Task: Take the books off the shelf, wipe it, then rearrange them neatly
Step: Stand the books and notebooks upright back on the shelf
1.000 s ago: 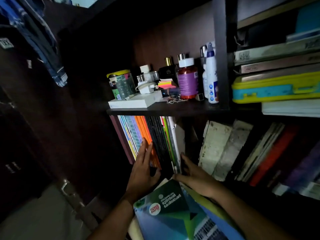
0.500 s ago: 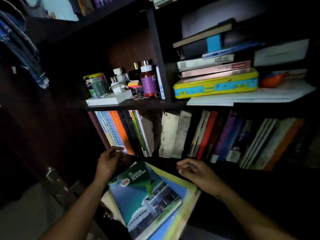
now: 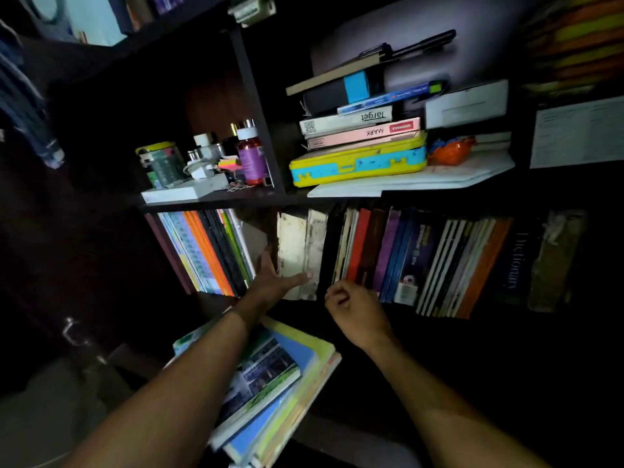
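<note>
Shelf unit: dark wooden bookshelf [image 3: 216, 199] with an upright divider; its top and right side are cut off by the frame and its bottom board is lost in shadow.
Lower-right row: upright books in red, purple, blue, white and orange [image 3: 422, 261] at 3 o'clock of the hands; most spine titles are unreadable and the far end fades into the dark.
Removed stack: flat pile of blue, green and yellow softcover books [image 3: 290, 376] at 6 o'clock, below the shelf, partly hidden by the left forearm; what it rests on cannot be made out.
Lower-left row: leaning thin books in blue, orange, black and green [image 3: 206, 251] at 9 o'clock of the left hand.
Upper-right pile: yellow and blue flat case [image 3: 358, 162] at 12 o'clock with books stacked on it.
Worn pair: two cream, stained old books [image 3: 300, 244] standing just right of the divider.
Left hand: left hand [image 3: 275, 280] is spread, thumb lying across the base of the cream books; its fingers reach into the gap beside them and are hard to see.
Right hand: right hand [image 3: 358, 314] has fingers curled loosely, holding nothing visible, just before the dark spines right of the cream pair.
Upper-left clutter: bottles and jars [image 3: 202, 157] at 11 o'clock, labels illegible.
</note>
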